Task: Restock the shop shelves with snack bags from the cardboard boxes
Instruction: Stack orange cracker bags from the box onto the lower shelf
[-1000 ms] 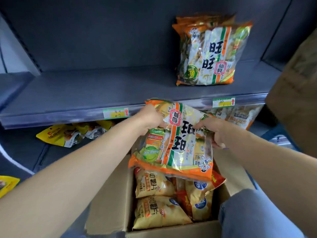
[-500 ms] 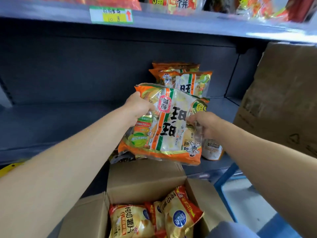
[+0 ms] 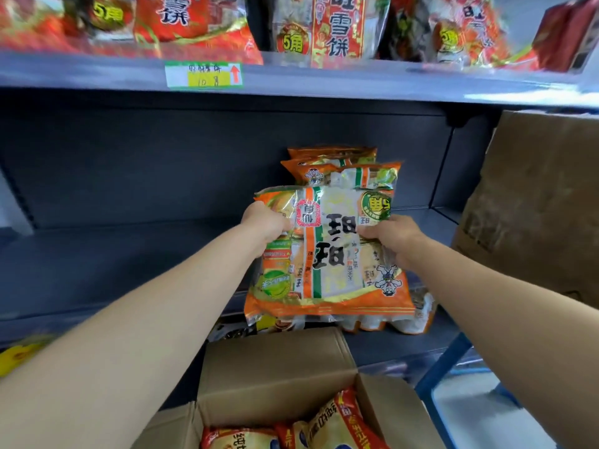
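I hold an orange and white snack bag (image 3: 327, 254) upside down in front of the grey middle shelf (image 3: 129, 264). My left hand (image 3: 267, 223) grips its left side and my right hand (image 3: 390, 236) grips its right side. Just behind it, a stack of matching orange bags (image 3: 340, 168) stands on the shelf against the back panel. Below, an open cardboard box (image 3: 275, 377) holds yellow and red snack bags (image 3: 337, 426).
The upper shelf (image 3: 324, 82) carries red snack bags (image 3: 330, 24) and a green price tag (image 3: 204, 75). A large brown cardboard box (image 3: 534, 205) stands at the right. More packets (image 3: 398, 319) lie on the lower shelf under the held bag. A blue frame (image 3: 444, 364) sits at lower right.
Both hands have lifted the bag from above the box up to the middle shelf, close to the stack. The view has tilted up, bringing the upper shelf into sight.
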`<control>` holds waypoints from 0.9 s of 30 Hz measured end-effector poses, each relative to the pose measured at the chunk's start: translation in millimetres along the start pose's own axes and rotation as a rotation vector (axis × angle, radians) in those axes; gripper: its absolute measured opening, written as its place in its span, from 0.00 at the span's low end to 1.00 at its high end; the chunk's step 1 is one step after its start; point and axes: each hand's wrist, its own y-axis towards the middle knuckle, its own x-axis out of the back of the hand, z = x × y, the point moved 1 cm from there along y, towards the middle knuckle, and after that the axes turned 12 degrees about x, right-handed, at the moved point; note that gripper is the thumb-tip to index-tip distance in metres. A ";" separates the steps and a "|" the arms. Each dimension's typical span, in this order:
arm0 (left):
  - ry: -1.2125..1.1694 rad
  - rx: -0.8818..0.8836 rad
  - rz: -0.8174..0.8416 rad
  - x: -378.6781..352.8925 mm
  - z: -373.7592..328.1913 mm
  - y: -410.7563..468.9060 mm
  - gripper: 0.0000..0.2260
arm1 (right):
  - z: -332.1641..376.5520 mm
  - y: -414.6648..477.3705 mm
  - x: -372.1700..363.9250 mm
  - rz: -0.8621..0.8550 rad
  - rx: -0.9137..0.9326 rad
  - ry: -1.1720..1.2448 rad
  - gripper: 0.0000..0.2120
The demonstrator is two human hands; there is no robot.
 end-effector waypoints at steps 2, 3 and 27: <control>-0.007 0.001 -0.045 -2.0 2.5 4.9 0.28 | 3.0 3.0 0.0 0.003 0.035 -0.048 0.29; -0.014 0.008 -0.059 -2.3 3.6 7.1 0.29 | 4.1 5.7 0.2 0.001 0.051 -0.069 0.28; 0.156 -0.321 -0.006 -15.5 -31.3 29.8 0.42 | 61.8 29.1 -37.2 -0.080 0.630 -0.837 0.19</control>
